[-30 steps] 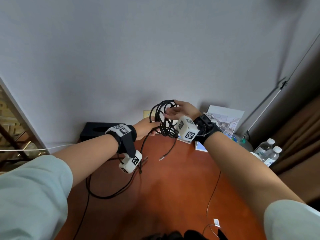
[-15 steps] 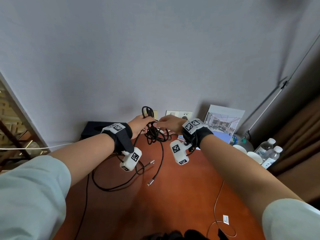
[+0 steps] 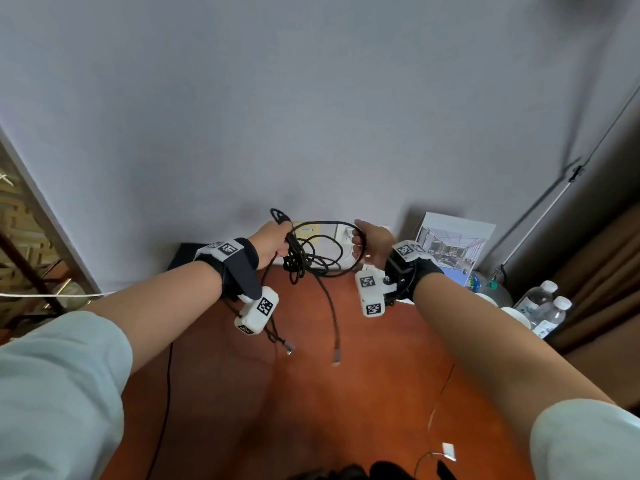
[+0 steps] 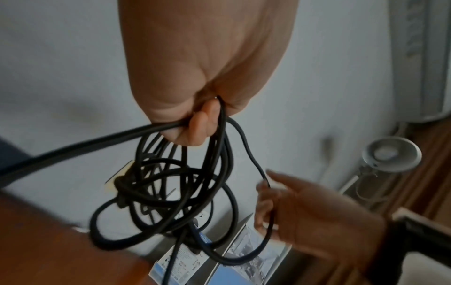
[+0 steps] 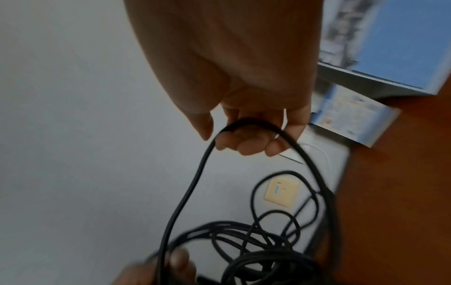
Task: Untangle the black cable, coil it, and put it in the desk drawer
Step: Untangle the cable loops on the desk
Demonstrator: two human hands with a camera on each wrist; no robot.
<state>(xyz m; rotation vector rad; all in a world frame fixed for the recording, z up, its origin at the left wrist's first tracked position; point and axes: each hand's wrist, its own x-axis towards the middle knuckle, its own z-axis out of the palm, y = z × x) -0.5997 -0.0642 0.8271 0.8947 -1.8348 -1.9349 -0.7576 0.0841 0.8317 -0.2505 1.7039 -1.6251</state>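
Observation:
The black cable (image 3: 304,252) hangs as a tangled bunch of loops in the air above the back of the wooden desk (image 3: 311,393). My left hand (image 3: 273,242) grips several strands of the bunch (image 4: 171,192) in its curled fingers. My right hand (image 3: 367,242) holds one wide loop (image 5: 246,125) pulled out to the right, its fingers curled round the strand. Two loose ends with metal plugs (image 3: 335,356) dangle over the desk below the hands. No drawer is in view.
Wall sockets (image 3: 341,233) sit behind the cable. A black box (image 3: 181,259) stands at the back left. A picture card (image 3: 453,245), a lamp (image 4: 390,157), cups and water bottles (image 3: 550,310) stand at the right. A thin white wire (image 3: 440,410) and another black cable (image 3: 168,393) cross the desk.
My hands have moved apart. The right hand has drawn one loop out of the bunch to the right, and the loose ends now hang free of the desk.

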